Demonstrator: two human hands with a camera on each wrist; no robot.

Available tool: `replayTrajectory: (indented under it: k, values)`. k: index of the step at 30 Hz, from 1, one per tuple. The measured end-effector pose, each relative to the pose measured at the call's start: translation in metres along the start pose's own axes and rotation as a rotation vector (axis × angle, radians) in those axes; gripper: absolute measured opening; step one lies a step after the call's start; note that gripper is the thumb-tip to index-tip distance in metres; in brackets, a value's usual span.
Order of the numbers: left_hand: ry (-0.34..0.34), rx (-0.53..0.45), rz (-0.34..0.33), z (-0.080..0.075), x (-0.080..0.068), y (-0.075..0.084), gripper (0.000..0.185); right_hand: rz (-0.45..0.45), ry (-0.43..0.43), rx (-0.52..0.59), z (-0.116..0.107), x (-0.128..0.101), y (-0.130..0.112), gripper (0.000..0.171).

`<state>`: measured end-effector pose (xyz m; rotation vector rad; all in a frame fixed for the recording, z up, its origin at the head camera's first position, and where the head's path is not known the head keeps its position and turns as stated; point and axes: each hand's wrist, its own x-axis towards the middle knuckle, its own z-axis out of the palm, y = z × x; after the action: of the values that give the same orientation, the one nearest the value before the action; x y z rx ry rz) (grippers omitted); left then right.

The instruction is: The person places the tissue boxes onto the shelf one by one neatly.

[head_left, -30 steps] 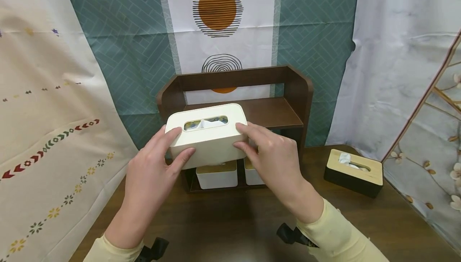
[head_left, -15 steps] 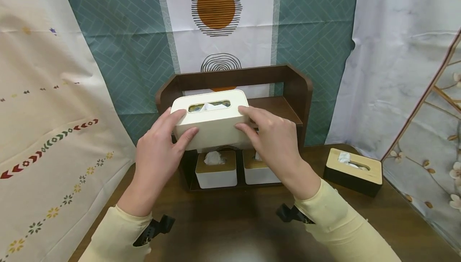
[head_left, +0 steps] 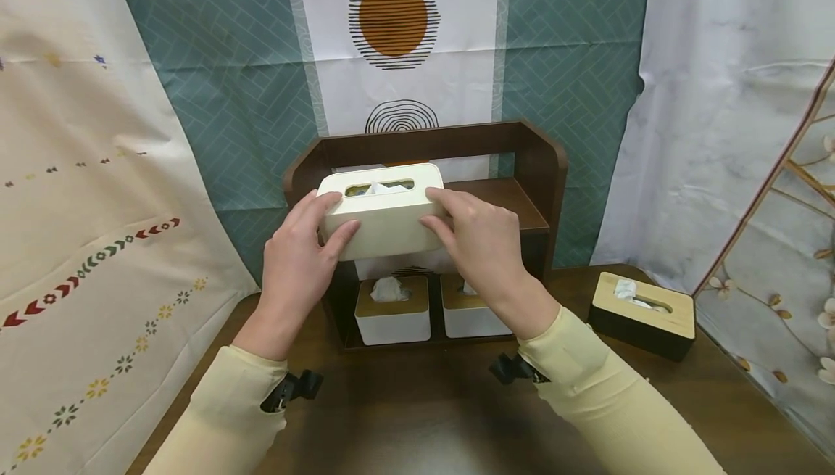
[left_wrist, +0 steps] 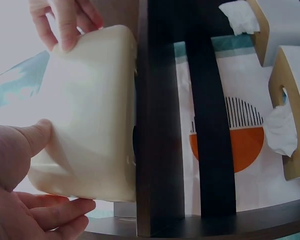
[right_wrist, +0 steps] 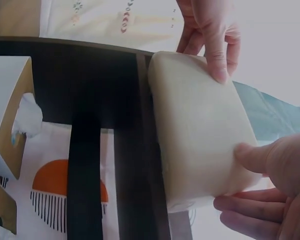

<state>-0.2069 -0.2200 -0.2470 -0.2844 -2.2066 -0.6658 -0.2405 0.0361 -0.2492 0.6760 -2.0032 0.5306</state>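
A cream tissue box (head_left: 381, 210) with a slot on top sits at the front edge of the upper board of a dark wooden shelf (head_left: 509, 203). My left hand (head_left: 296, 261) grips its left end and my right hand (head_left: 479, 243) grips its right end. The left wrist view shows the cream tissue box (left_wrist: 90, 115) against the shelf edge, thumb and fingers (left_wrist: 55, 212) around it. Seen from the right wrist, the cream tissue box (right_wrist: 200, 130) is held between thumb (right_wrist: 255, 155) and fingers.
Under the upper board stand two white tissue boxes with wooden lids (head_left: 393, 308) (head_left: 471, 310). A black tissue box with a wooden lid (head_left: 642, 313) lies on the brown table (head_left: 404, 417) to the right. Patterned cloths hang behind and at both sides.
Both hands have carried the cream tissue box away from me and up, from in front of the shelf onto its upper board.
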Motion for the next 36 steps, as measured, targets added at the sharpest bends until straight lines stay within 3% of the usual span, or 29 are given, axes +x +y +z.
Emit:
replayTrajectory:
  k: [8, 18, 29, 36]
  values:
    - [0.017, -0.001, -0.012, 0.01, 0.007, -0.009, 0.043, 0.03, -0.068, -0.057, 0.008, 0.01, 0.001, 0.04]
    - [-0.001, 0.038, -0.021, 0.011, 0.015, -0.01, 0.044, 0.057, -0.134, -0.069, 0.011, 0.022, 0.002, 0.04]
    - [-0.013, 0.109, -0.069, 0.021, 0.021, -0.009, 0.048, 0.088, -0.155, -0.067, 0.022, 0.027, 0.008, 0.041]
    - [0.003, 0.091, -0.091, 0.023, 0.025, -0.011, 0.049, 0.097, -0.16, -0.085, 0.026, 0.031, 0.008, 0.041]
